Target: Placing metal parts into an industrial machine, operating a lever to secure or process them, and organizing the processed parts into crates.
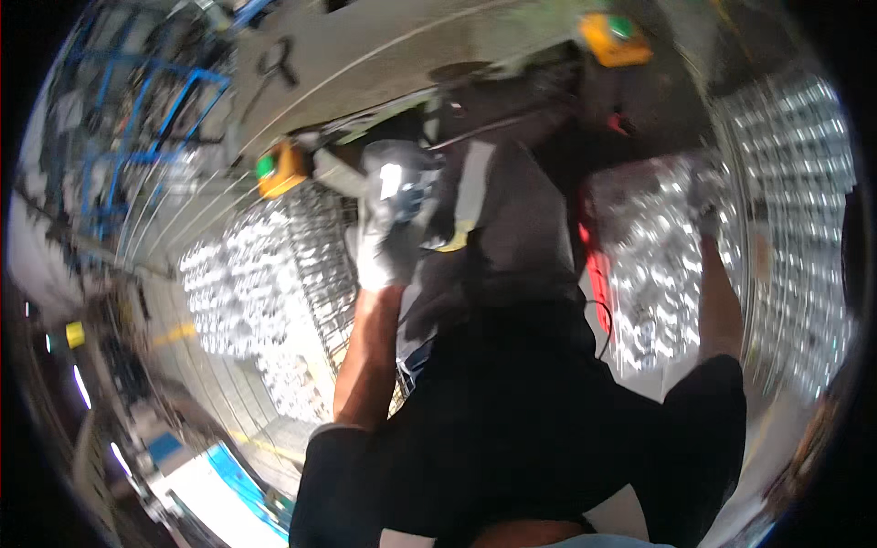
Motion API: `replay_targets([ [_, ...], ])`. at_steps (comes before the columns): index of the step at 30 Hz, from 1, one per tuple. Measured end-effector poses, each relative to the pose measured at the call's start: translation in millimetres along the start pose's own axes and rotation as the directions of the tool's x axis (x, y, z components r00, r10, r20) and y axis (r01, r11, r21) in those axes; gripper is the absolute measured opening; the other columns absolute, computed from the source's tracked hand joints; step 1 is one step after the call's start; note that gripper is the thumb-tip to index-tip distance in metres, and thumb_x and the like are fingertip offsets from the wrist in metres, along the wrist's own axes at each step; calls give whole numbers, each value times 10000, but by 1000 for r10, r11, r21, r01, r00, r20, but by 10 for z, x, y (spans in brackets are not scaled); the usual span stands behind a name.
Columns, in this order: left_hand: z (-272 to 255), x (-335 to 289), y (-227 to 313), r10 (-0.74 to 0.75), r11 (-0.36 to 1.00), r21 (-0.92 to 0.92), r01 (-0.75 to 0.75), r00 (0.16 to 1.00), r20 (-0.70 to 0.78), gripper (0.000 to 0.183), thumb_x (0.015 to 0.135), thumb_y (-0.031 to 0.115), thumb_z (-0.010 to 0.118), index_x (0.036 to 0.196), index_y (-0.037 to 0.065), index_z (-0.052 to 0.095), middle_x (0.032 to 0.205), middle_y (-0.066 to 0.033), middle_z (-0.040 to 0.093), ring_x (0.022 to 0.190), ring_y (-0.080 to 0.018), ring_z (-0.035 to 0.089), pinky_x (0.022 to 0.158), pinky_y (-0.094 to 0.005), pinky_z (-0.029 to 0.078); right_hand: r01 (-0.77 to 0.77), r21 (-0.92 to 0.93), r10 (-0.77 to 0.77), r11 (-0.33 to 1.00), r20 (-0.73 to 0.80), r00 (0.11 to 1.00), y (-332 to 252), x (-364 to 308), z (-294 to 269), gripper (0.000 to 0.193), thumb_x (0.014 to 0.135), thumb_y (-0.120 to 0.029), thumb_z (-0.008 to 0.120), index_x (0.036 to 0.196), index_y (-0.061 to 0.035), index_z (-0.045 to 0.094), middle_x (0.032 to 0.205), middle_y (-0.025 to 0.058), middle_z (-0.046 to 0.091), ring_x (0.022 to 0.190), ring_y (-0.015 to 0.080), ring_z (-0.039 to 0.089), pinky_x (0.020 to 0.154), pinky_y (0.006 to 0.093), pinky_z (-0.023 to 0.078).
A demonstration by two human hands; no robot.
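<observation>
while left hand [388, 239] grips metal part [395, 175], right hand [703, 196] touches parts pile [644, 274].

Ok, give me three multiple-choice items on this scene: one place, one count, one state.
1. Where is the grey-gloved right hand?
A. On a yellow box
B. Over the heap of shiny metal parts on the right
C. At the person's hip

2. How many yellow control boxes with green buttons show?
A. One
B. Two
C. Four

3. The wire mesh basket on the left is
A. empty
B. overturned
C. heaped with shiny metal parts

Key: 1 B, the right hand reaches onto the heap. 2 B, one box sits left, another at the top. 3 C, parts fill the basket.
</observation>
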State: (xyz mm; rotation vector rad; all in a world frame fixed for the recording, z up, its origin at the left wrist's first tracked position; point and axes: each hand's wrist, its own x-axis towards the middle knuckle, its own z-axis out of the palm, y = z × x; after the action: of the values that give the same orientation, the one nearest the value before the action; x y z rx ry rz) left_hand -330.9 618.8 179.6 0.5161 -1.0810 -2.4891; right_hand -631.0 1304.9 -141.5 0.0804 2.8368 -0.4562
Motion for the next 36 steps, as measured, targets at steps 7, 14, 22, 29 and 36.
replay_targets([
  [7,199,229,276,76,980,-188,-66,996,47,594,820,225,621,1330,102,343,1283,-71,443,1166,-227,436,987,-391,345,18,-513,-2,858,30,1000,-367,-22,7,777,758,-321,668,1368,-81,252,1400,214,280,1251,375,342,996,417,354],
  [14,573,1224,883,270,948,-224,-225,943,195,448,890,206,499,1314,135,374,1273,-55,466,1129,-226,451,965,-451,322,338,170,-272,926,-320,908,-2116,-744,-288,704,787,-268,648,1365,-80,294,1354,219,346,1213,321,410,964,376,380],
  [22,947,2795,1050,303,932,-152,-329,937,-172,524,781,126,683,1218,163,395,947,-63,559,767,-196,567,586,-352,518,561,342,-519,754,-212,828,-4523,-1769,-1020,534,809,-219,637,1268,-34,437,1169,163,534,1086,258,517,908,335,414],
  [29,1290,3010,1124,35,978,-203,-45,998,-54,589,741,505,670,1076,60,479,792,-106,569,513,-198,551,440,-306,470,575,465,-576,673,-157,802,-5113,-1873,-1239,528,808,-232,640,1241,5,450,1200,178,519,1111,269,510,925,332,407],
  [36,1442,3027,1133,-13,959,-284,-9,997,-77,647,706,594,650,1012,38,527,714,-92,566,514,-186,545,430,-305,442,670,469,-635,575,-262,727,-5721,-1908,-1504,497,806,-249,637,1206,0,479,1146,190,543,1049,308,532,900,366,415],
])
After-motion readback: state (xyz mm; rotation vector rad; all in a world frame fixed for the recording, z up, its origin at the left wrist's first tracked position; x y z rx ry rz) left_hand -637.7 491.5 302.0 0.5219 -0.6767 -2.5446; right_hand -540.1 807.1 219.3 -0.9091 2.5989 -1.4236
